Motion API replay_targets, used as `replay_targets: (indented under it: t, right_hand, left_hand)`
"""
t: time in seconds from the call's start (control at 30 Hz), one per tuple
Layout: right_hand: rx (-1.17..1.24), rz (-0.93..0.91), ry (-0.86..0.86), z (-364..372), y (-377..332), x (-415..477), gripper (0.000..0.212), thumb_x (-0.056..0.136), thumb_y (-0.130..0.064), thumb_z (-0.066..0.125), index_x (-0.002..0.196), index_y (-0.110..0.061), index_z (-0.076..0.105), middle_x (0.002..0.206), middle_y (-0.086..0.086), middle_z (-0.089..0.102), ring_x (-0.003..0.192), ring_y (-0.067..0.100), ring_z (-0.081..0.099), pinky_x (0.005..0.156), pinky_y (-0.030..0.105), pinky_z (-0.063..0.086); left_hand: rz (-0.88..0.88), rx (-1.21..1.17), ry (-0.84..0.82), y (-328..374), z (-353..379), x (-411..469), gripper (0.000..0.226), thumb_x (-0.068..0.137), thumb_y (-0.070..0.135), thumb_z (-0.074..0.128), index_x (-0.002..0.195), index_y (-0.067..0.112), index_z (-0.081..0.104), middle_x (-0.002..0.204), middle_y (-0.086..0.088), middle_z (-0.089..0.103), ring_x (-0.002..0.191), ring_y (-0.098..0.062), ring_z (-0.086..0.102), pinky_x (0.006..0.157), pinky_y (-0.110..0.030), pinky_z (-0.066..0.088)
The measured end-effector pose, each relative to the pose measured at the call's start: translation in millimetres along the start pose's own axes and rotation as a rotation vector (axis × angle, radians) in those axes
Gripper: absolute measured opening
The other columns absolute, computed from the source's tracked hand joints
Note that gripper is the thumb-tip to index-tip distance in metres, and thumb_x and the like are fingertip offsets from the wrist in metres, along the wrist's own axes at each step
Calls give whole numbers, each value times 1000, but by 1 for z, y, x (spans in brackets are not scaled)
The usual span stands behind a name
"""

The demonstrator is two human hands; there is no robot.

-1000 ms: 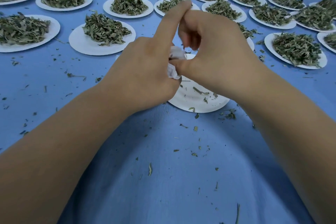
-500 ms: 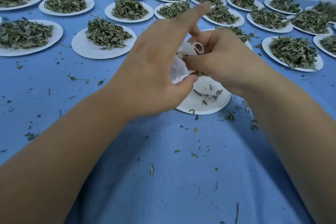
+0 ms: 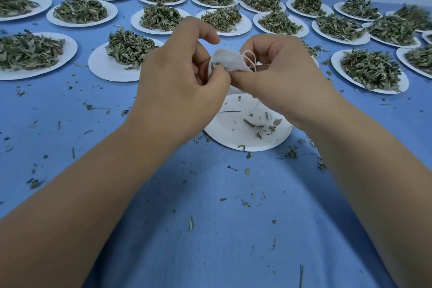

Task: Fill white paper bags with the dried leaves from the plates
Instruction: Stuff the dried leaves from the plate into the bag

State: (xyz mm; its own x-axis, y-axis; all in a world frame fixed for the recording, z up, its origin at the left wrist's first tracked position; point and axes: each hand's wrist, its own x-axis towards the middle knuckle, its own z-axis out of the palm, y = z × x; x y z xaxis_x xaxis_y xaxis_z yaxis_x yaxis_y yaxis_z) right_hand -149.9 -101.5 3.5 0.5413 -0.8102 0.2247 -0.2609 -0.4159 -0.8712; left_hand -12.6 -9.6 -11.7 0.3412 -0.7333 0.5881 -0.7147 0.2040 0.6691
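Bag [image 3: 228, 61], white paper, sits raised above a nearly empty plate [image 3: 233, 139], between both hands. The left hand [image 3: 175, 86] pinches the bag's near edge with thumb and curled fingers. The right hand [image 3: 282, 77] pinches the same edge from the opposite side, fingers curled. A looped string [image 3: 249, 57] stands at the bag's right corner. Beyond, plates [image 3: 102, 70] heaped with dried leaves [image 3: 131, 48] stand in rows, rims close together. The widest open stretch of blue cover [image 3: 210, 241] lies between the forearms, carrying scattered leaf crumbs.
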Motion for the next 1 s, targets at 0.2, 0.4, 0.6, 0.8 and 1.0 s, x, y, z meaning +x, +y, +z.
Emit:
replay_targets:
  t: [0.2,0.4,0.6,0.8,1.0]
  right_hand:
    - [-128,28,-93,1,0,-1,19,77,-9,74,93,-13,64,67,-2,60,57,13,50,52,28,43]
    - [-252,-44,48,0,1,1,21,67,-14,71,83,-19,60,55,-15,51,47,1,42,47,19,34]
    - [-143,-62,-18,2,0,-2,22,74,-14,83,87,-12,65,60,-7,54,52,6,44,51,23,39]
    - [-111,-99,-174,5,-10,-11,32,71,-16,86,96,-20,67,78,1,64,72,30,67,66,42,58]
    - [33,-76,-249,-7,-13,-10,39,74,-9,85,107,-21,66,111,10,66,86,43,68,75,60,59]
  left_hand:
    - [104,-47,-102,4,-1,-2,30,84,10,69,112,18,59,70,4,56,63,-19,56,60,-29,50]
    - [202,-60,-137,11,-2,-5,20,85,11,68,104,11,65,71,0,58,62,-20,57,61,-35,51]
    - [12,98,-153,7,-6,-1,33,76,7,65,104,22,58,68,3,55,61,-12,53,60,-26,47]
    - [-187,15,-96,14,-11,-1,45,56,19,56,99,33,57,75,0,51,57,-7,45,49,-27,41]
    - [-169,6,20,6,-11,3,37,71,6,69,99,30,62,73,5,48,55,-4,40,54,-23,42]
